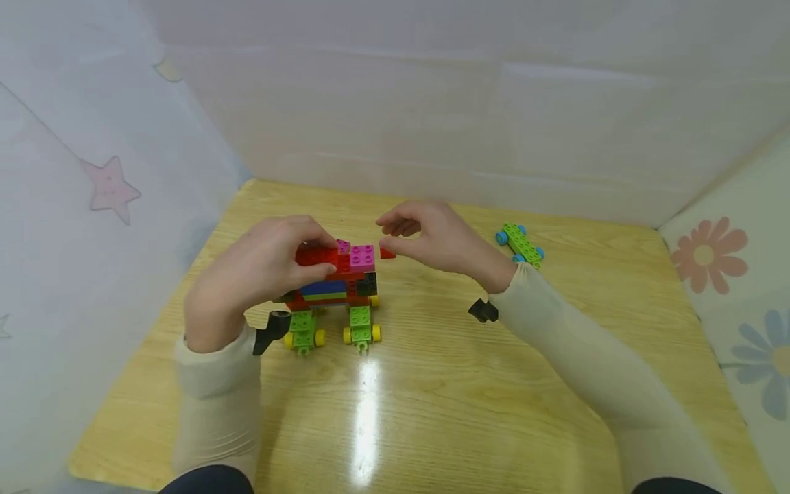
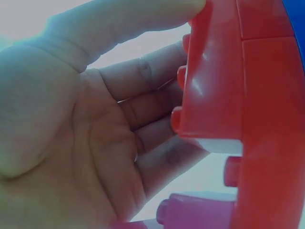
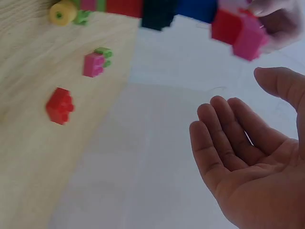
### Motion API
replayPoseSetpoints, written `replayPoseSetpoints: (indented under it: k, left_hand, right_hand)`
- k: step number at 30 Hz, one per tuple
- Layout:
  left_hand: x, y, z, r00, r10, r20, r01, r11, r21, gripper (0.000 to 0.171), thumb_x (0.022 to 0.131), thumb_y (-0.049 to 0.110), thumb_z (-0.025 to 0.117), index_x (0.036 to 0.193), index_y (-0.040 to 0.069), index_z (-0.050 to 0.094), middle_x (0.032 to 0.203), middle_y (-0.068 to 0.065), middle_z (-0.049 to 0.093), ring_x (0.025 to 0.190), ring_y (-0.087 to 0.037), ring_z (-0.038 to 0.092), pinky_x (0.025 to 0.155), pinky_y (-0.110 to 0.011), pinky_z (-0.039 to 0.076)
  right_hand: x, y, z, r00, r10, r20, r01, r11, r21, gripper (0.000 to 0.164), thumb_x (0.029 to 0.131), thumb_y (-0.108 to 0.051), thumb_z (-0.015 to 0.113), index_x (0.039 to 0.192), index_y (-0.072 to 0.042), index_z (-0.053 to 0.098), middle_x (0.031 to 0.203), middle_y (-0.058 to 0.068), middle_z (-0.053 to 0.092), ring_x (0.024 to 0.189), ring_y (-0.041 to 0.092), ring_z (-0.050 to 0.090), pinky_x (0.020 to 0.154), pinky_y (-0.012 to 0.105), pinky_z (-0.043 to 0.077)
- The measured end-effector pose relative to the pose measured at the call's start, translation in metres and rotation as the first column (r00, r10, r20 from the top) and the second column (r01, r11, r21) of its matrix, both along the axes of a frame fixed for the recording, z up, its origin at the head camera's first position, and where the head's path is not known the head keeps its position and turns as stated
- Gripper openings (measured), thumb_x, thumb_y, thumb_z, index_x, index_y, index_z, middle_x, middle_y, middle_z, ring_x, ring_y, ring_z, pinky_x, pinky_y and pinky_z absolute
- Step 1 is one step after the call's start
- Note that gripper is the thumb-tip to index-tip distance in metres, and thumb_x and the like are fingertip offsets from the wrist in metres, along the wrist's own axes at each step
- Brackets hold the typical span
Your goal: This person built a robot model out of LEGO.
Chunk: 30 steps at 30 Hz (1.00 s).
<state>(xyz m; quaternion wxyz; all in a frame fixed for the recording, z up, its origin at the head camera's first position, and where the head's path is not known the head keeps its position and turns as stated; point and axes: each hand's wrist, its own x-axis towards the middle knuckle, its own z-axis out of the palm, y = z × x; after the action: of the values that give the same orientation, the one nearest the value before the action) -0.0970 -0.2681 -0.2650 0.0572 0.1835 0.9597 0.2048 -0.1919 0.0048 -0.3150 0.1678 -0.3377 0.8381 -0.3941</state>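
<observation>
A toy vehicle of stacked building bricks point(image 1: 327, 288) stands on the table, with red, blue, black and pink layers. Two green wheeled bases point(image 1: 361, 319) with yellow wheels show at its near side. My left hand point(image 1: 262, 257) pinches a red brick point(image 2: 212, 86) on top between thumb and fingers, beside a pink brick point(image 1: 362, 256). To the right of the stack, my right hand point(image 1: 435, 234) is held up with its fingers loosely bent and its palm bare. A loose red brick point(image 3: 59, 106) lies on the table, partly behind that hand's thumb in the head view.
A green wheeled base point(image 1: 521, 243) with blue wheels sits at the back right. Behind the stack, a pink brick point(image 3: 93, 65) and a small green piece point(image 3: 104, 52) lie on the wooden table point(image 1: 469, 384). Pale cloth walls point(image 1: 432, 123) border the table's back and sides.
</observation>
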Motion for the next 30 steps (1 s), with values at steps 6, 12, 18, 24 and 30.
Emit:
replayPoseSetpoints:
  k: [6,12,18,24,30]
  left_hand:
    - [0.009,-0.012,0.002,1.000,0.008,-0.011,-0.008,1.000,-0.007,0.022,0.101,0.020,0.083,0.121,0.011,0.083,0.113,-0.002,0.081,0.096,-0.021,0.071,0.090,-0.045,0.059]
    - [0.015,-0.027,0.003,0.999,0.035,-0.010,-0.035,0.999,0.007,0.022,0.099,0.020,0.086,0.120,0.012,0.084,0.114,-0.001,0.082,0.098,-0.019,0.072,0.090,-0.044,0.060]
    - [0.017,-0.037,0.005,0.999,0.049,0.009,-0.049,0.998,0.024,0.022,0.099,0.018,0.086,0.121,0.013,0.084,0.115,0.000,0.083,0.098,-0.017,0.072,0.089,-0.041,0.060]
    - [0.019,-0.041,0.007,0.996,0.076,0.034,-0.077,0.997,0.023,0.024,0.100,0.020,0.086,0.123,0.015,0.083,0.118,0.000,0.083,0.101,-0.017,0.072,0.089,-0.038,0.060]
    - [0.019,-0.040,0.008,0.996,0.081,0.032,-0.082,0.996,0.022,0.024,0.100,0.022,0.087,0.123,0.016,0.084,0.117,0.000,0.083,0.099,-0.015,0.071,0.086,-0.032,0.059]
  right_hand:
    - [-0.024,-0.019,-0.045,0.992,-0.039,0.118,0.043,0.998,-0.035,0.039,0.109,-0.030,0.076,0.144,-0.014,0.074,0.135,0.003,0.077,0.120,0.020,0.072,0.110,0.043,0.059]
    - [-0.042,-0.053,-0.094,0.985,-0.056,0.164,0.063,0.997,-0.037,0.047,0.107,-0.027,0.078,0.150,-0.010,0.069,0.145,0.011,0.073,0.132,0.028,0.068,0.117,0.047,0.056]
    - [-0.048,-0.091,-0.126,0.969,-0.110,0.221,0.125,0.991,-0.057,0.059,0.104,-0.025,0.082,0.155,-0.004,0.063,0.154,0.014,0.068,0.143,0.032,0.063,0.124,0.047,0.053]
    - [-0.048,-0.116,-0.146,0.953,-0.204,0.223,0.217,0.976,-0.036,0.059,0.104,-0.025,0.083,0.155,-0.006,0.063,0.152,0.010,0.068,0.143,0.028,0.063,0.125,0.044,0.053]
    - [-0.043,-0.123,-0.149,0.940,-0.245,0.238,0.259,0.965,-0.030,0.058,0.099,-0.015,0.080,0.154,-0.003,0.064,0.145,0.011,0.068,0.131,0.027,0.065,0.118,0.043,0.056]
